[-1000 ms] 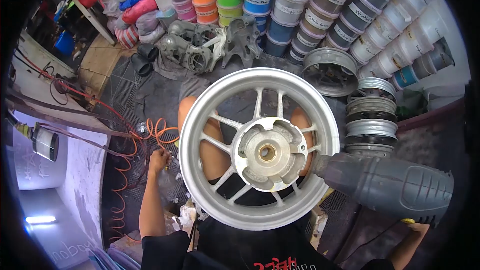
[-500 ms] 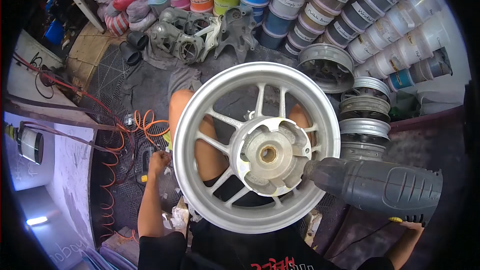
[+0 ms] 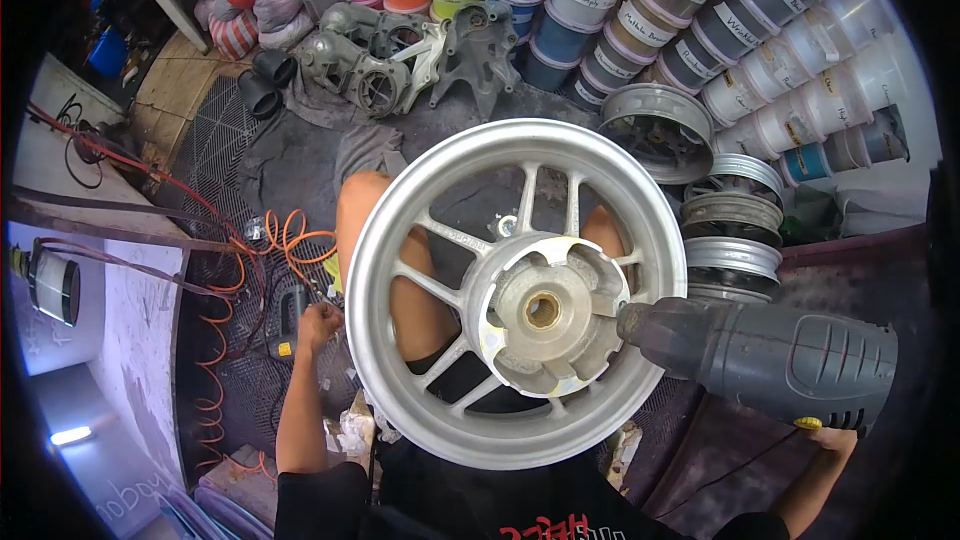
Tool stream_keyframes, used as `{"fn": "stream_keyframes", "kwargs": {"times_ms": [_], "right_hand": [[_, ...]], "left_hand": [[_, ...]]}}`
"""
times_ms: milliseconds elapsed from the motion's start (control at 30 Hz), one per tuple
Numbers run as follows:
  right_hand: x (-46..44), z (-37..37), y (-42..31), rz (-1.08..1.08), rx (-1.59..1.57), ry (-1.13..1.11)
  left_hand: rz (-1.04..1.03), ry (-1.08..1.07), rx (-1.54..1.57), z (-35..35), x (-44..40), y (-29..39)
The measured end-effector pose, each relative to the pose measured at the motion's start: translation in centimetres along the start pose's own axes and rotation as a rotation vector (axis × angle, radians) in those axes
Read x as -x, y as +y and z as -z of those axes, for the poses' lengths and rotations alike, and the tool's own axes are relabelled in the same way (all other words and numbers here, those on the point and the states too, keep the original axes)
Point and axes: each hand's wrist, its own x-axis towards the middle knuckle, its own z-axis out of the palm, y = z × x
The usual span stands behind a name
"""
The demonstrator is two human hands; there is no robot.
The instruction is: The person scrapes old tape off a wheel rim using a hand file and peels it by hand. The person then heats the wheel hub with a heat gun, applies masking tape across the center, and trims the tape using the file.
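A silver motorcycle wheel rim (image 3: 362,325) faces up over my lap, with pale yellowish patches round its raised hub. My right hand (image 3: 832,440) grips a dark heat gun (image 3: 765,355) from below, by a handle mostly hidden under its body. The nozzle points left, right up at the hub's edge; I cannot tell if it touches. My left hand (image 3: 319,324) is closed just left of the rim. A thin dark thing seems to stick up from its fingers, too small to name.
Stacked rims (image 3: 735,255) stand at right, below another grey rim (image 3: 655,130). Metal engine casings (image 3: 400,60) lie ahead, before labelled powder tubs (image 3: 585,0). An orange coiled hose (image 3: 290,240) and a grey tool with a yellow part (image 3: 288,325) are on the floor at left.
The heat gun and my right hand have shifted slightly right and down. The rim sits slightly further right in view. My left hand stays closed in about the same place.
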Motion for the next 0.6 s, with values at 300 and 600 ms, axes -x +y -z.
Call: {"fn": "stream_keyframes", "kwargs": {"times_ms": [300,600], "right_hand": [[-0.3,0.6,-0.4,0.004,0.017,-0.015],[-1.7,0.5,-1.8,0.026,0.036,-0.026]], "left_hand": [[-0.05,-0.009,-0.034,-2.2,-4.1,-9.1],[-0.001,-0.027,0.034,-1.5,-1.7,-5.0]]}}
